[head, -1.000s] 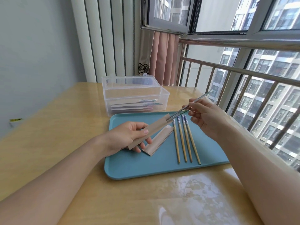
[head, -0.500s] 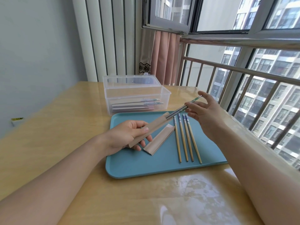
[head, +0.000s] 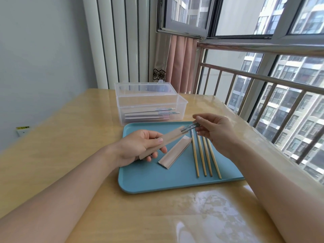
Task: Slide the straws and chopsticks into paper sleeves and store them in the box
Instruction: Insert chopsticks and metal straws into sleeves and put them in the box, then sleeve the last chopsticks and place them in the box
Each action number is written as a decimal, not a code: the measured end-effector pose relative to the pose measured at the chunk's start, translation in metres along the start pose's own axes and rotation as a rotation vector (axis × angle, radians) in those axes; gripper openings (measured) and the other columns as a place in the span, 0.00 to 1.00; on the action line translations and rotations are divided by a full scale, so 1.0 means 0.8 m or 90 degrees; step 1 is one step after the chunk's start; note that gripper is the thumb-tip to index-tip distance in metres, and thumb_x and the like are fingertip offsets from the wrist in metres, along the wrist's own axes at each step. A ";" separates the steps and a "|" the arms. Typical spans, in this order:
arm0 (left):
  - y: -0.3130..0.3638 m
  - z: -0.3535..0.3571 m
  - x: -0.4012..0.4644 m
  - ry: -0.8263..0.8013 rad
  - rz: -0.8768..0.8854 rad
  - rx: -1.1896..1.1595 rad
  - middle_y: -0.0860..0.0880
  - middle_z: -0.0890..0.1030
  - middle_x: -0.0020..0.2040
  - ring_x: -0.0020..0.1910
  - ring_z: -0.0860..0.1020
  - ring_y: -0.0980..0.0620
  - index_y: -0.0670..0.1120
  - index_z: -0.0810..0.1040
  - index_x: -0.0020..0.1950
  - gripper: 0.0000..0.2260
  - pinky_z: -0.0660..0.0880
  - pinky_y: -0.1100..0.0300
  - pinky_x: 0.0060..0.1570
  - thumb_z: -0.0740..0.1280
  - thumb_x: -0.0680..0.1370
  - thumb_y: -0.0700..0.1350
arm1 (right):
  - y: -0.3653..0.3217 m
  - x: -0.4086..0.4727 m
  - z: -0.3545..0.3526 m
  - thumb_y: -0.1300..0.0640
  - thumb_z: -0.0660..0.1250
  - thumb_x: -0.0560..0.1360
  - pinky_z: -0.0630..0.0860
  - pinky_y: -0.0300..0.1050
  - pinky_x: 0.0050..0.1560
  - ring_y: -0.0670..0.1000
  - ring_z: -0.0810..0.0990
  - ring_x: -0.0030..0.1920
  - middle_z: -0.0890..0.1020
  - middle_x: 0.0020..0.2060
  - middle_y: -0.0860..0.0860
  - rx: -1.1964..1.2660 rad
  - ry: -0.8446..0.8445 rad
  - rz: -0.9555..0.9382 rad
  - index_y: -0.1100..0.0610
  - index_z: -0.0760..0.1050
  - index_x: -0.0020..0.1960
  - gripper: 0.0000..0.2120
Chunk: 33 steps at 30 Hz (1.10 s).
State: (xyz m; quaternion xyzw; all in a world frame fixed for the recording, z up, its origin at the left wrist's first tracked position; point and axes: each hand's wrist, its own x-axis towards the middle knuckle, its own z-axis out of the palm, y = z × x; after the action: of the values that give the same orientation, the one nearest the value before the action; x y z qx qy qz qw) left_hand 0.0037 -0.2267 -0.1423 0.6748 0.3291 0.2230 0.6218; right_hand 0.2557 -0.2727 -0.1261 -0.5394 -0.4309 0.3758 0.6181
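Head view showed a brown paper sleeve (head: 162, 142) held above the blue tray (head: 149, 179), slanting from lower left up toward two o'clock. The left hand (head: 138, 148) gripped the sleeve's lower half, thumb on top and fingers curled beneath. From the sleeve's upper mouth stuck out the grey-blue ends of a pair of straws or chopsticks (head: 190, 128); which of the two could not be told. The right hand (head: 217, 130) pinched those ends between thumb and fingertips, its other fingers loosely bent.

Just below the held sleeve, toward five o'clock, a second paper sleeve (head: 174, 152) lay flat on the tray, parallel to the first and apart from it. Beside that, toward three o'clock, four bamboo chopsticks (head: 206, 155) lay side by side, running roughly from twelve to six o'clock; their far tips sat under the right hand and were partly hidden by it.

At twelve o'clock from the tray, touching or just beside its far edge, stood a clear plastic box (head: 150, 109) with its lid (head: 145, 87) tipped open behind. Several filled sleeves (head: 149, 115) lay stacked inside, coloured ends pointing toward three o'clock.

Tray and box rested on a glossy wooden table (head: 61, 128). Beyond it at twelve o'clock hung a pink curtain (head: 180, 64); a metal railing (head: 263, 79) ran along the window side at two to three o'clock.
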 end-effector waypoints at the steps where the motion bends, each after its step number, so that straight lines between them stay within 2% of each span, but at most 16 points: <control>1: 0.003 -0.001 0.000 0.013 0.003 -0.031 0.45 0.85 0.47 0.34 0.79 0.54 0.43 0.80 0.62 0.13 0.75 0.64 0.30 0.61 0.84 0.47 | -0.001 -0.001 0.002 0.66 0.67 0.79 0.81 0.37 0.36 0.49 0.80 0.32 0.82 0.37 0.58 0.035 0.004 0.005 0.65 0.81 0.54 0.06; 4: 0.013 -0.012 0.005 0.131 0.015 -0.214 0.40 0.85 0.54 0.43 0.84 0.46 0.44 0.79 0.60 0.20 0.81 0.58 0.35 0.59 0.82 0.57 | -0.013 0.001 0.004 0.67 0.66 0.79 0.81 0.36 0.37 0.48 0.81 0.32 0.79 0.36 0.56 0.160 0.051 0.012 0.65 0.78 0.52 0.03; 6: 0.013 -0.025 0.010 0.249 0.052 -0.292 0.40 0.85 0.53 0.43 0.85 0.43 0.44 0.78 0.54 0.18 0.82 0.56 0.36 0.59 0.83 0.58 | -0.025 0.017 0.004 0.66 0.66 0.80 0.81 0.36 0.40 0.49 0.82 0.35 0.79 0.38 0.56 0.222 0.081 0.020 0.65 0.77 0.52 0.02; 8: 0.006 -0.038 0.013 0.349 0.090 -0.254 0.42 0.84 0.49 0.40 0.84 0.46 0.44 0.79 0.53 0.16 0.81 0.56 0.35 0.61 0.83 0.56 | -0.038 0.045 0.013 0.66 0.67 0.79 0.82 0.37 0.42 0.50 0.83 0.37 0.79 0.39 0.56 0.255 0.105 0.034 0.66 0.76 0.54 0.05; 10: -0.003 -0.044 0.016 0.392 0.107 -0.203 0.43 0.82 0.46 0.37 0.82 0.49 0.44 0.80 0.52 0.12 0.79 0.58 0.34 0.63 0.83 0.51 | -0.052 0.079 0.031 0.67 0.69 0.78 0.83 0.39 0.43 0.50 0.84 0.36 0.80 0.39 0.57 0.263 0.118 0.032 0.67 0.77 0.52 0.04; 13: -0.006 -0.040 0.018 0.389 0.106 -0.137 0.45 0.81 0.44 0.34 0.80 0.52 0.44 0.81 0.51 0.07 0.77 0.61 0.31 0.65 0.82 0.45 | -0.066 0.127 0.069 0.68 0.69 0.77 0.83 0.40 0.40 0.50 0.84 0.31 0.81 0.38 0.58 0.210 0.112 0.029 0.65 0.77 0.47 0.01; 15: -0.006 -0.034 0.018 0.376 0.112 -0.069 0.47 0.81 0.42 0.34 0.79 0.53 0.43 0.81 0.51 0.07 0.76 0.62 0.30 0.66 0.82 0.45 | -0.069 0.146 0.094 0.67 0.70 0.77 0.83 0.41 0.38 0.51 0.84 0.31 0.82 0.40 0.59 0.143 0.080 0.061 0.65 0.78 0.49 0.02; 18: -0.009 -0.023 0.019 0.352 0.116 0.094 0.50 0.82 0.42 0.32 0.78 0.56 0.47 0.81 0.49 0.06 0.74 0.62 0.30 0.69 0.79 0.49 | -0.061 0.156 0.112 0.65 0.72 0.76 0.84 0.42 0.39 0.52 0.85 0.39 0.80 0.54 0.61 -0.053 0.041 0.097 0.66 0.73 0.65 0.19; 20: -0.011 -0.019 0.015 0.322 0.099 0.218 0.54 0.81 0.43 0.32 0.76 0.59 0.52 0.81 0.49 0.10 0.72 0.63 0.33 0.72 0.75 0.57 | -0.053 0.151 0.106 0.62 0.73 0.76 0.84 0.44 0.39 0.52 0.85 0.39 0.78 0.61 0.59 -0.256 0.082 0.013 0.64 0.71 0.70 0.25; 22: -0.013 0.001 0.011 0.222 0.046 0.325 0.58 0.80 0.46 0.35 0.76 0.61 0.54 0.81 0.54 0.20 0.72 0.63 0.39 0.73 0.70 0.65 | -0.049 0.119 0.077 0.55 0.74 0.75 0.84 0.48 0.39 0.51 0.85 0.37 0.84 0.52 0.56 -0.488 0.103 -0.057 0.59 0.77 0.62 0.18; 24: -0.013 0.014 0.006 0.166 0.007 0.466 0.59 0.78 0.49 0.43 0.77 0.61 0.55 0.79 0.58 0.28 0.75 0.60 0.47 0.73 0.65 0.70 | -0.044 0.084 0.045 0.50 0.74 0.74 0.81 0.44 0.37 0.52 0.85 0.35 0.86 0.37 0.54 -0.691 0.056 -0.019 0.59 0.82 0.50 0.13; 26: -0.010 0.028 0.002 0.173 0.007 0.580 0.59 0.75 0.49 0.49 0.76 0.57 0.56 0.76 0.59 0.29 0.75 0.56 0.51 0.73 0.65 0.70 | -0.034 0.054 0.009 0.49 0.75 0.73 0.74 0.40 0.29 0.52 0.82 0.29 0.83 0.29 0.54 -0.792 0.038 0.059 0.62 0.82 0.43 0.15; 28: -0.009 0.036 0.003 0.190 0.021 0.633 0.58 0.73 0.47 0.48 0.75 0.54 0.58 0.75 0.56 0.24 0.73 0.56 0.48 0.72 0.68 0.68 | -0.020 0.036 -0.021 0.47 0.75 0.72 0.72 0.40 0.27 0.51 0.77 0.24 0.80 0.22 0.53 -0.834 0.052 0.135 0.63 0.78 0.37 0.19; 31: -0.010 0.034 0.007 0.208 0.027 0.626 0.56 0.78 0.47 0.47 0.76 0.52 0.56 0.76 0.50 0.13 0.74 0.54 0.47 0.71 0.73 0.61 | -0.004 0.032 -0.044 0.47 0.78 0.71 0.82 0.50 0.38 0.55 0.80 0.28 0.84 0.28 0.59 -0.756 0.023 0.217 0.65 0.79 0.35 0.21; 32: -0.010 0.030 0.008 0.211 0.024 0.617 0.56 0.79 0.46 0.47 0.77 0.51 0.54 0.76 0.48 0.11 0.74 0.55 0.46 0.70 0.74 0.59 | -0.004 0.031 -0.046 0.50 0.79 0.71 0.83 0.50 0.39 0.56 0.80 0.29 0.84 0.29 0.60 -0.720 0.014 0.233 0.66 0.80 0.36 0.19; 33: -0.011 0.026 0.009 0.212 0.022 0.605 0.55 0.79 0.45 0.46 0.77 0.51 0.53 0.76 0.47 0.09 0.73 0.56 0.44 0.70 0.75 0.57 | -0.006 0.029 -0.046 0.53 0.79 0.71 0.83 0.48 0.35 0.55 0.80 0.28 0.83 0.28 0.59 -0.682 0.012 0.245 0.66 0.80 0.37 0.17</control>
State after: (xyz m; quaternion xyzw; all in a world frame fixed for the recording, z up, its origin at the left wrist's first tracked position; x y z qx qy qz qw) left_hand 0.0216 -0.2361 -0.1544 0.8439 0.4777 0.1635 0.1814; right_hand 0.2982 -0.2640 -0.1200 -0.8496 -0.4499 0.2061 0.1824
